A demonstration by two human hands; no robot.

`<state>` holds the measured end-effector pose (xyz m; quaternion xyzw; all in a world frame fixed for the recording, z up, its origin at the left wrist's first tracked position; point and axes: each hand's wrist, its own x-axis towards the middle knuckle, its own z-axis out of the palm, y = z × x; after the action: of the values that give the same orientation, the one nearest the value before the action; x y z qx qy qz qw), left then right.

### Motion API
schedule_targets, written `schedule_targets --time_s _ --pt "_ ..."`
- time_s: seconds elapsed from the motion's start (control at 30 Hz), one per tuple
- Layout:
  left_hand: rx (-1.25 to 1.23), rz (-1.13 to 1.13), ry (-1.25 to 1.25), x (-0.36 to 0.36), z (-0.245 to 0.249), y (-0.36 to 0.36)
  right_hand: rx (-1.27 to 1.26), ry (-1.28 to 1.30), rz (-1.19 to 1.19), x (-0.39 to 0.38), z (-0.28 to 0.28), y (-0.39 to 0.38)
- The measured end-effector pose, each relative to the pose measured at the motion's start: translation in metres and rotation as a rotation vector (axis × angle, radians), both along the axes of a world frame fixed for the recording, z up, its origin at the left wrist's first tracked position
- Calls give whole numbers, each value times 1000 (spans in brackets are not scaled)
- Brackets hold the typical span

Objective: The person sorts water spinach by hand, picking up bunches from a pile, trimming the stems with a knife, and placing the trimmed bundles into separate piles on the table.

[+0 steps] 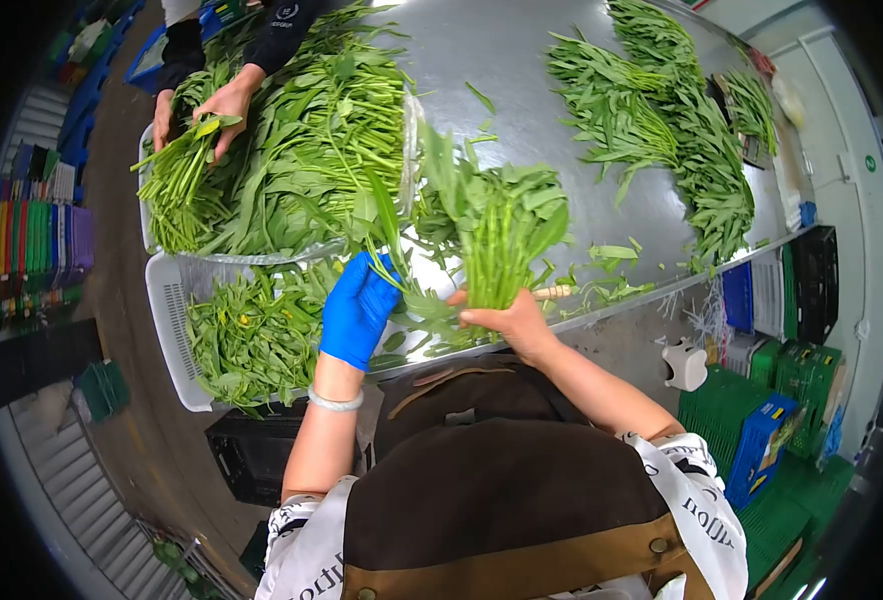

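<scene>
My right hand (509,322), bare, grips the stems of a bunch of leafy greens (506,225) that fans out over the steel table (501,60). My left hand (357,308) wears a blue glove and pinches a single green stalk (386,235) just left of the bunch, at the table's near edge. A small wooden handle (553,292) pokes out beside my right hand.
A white crate (166,320) of trimmed greens sits at the left, with a second heaped crate (291,150) above it. Another person's hands (223,105) hold a bundle there. Rows of sorted greens (661,130) lie on the table's far right. Green and blue crates (771,440) stand on the floor.
</scene>
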<state>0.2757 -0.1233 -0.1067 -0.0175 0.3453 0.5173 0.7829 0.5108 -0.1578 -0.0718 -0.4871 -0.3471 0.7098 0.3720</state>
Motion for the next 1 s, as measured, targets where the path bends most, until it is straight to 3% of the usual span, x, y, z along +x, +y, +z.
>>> schedule_targets --time_s 0.13,0.37,0.4,0.5,0.67,0.8,0.9,1.0 --pt "79 7 -249 14 -7 3 -21 -18 83 -7 0 3" --pt "90 144 -93 9 -21 15 -42 3 23 -3 1 7" --pt "79 233 28 7 -14 18 -32 0 -7 -1 1 6" --pt "180 156 544 -10 8 23 1 -49 -24 7 -6 2" --pt "61 -70 206 0 26 18 80 -123 -40 5 -2 -1" --pt "-24 -115 -72 14 26 17 200 -306 52 1 -4 5" --pt "-44 -76 -108 18 20 21 19 -115 112 -1 -2 6" --pt "-9 -131 -89 19 13 22 -23 1 26 -7 0 4"
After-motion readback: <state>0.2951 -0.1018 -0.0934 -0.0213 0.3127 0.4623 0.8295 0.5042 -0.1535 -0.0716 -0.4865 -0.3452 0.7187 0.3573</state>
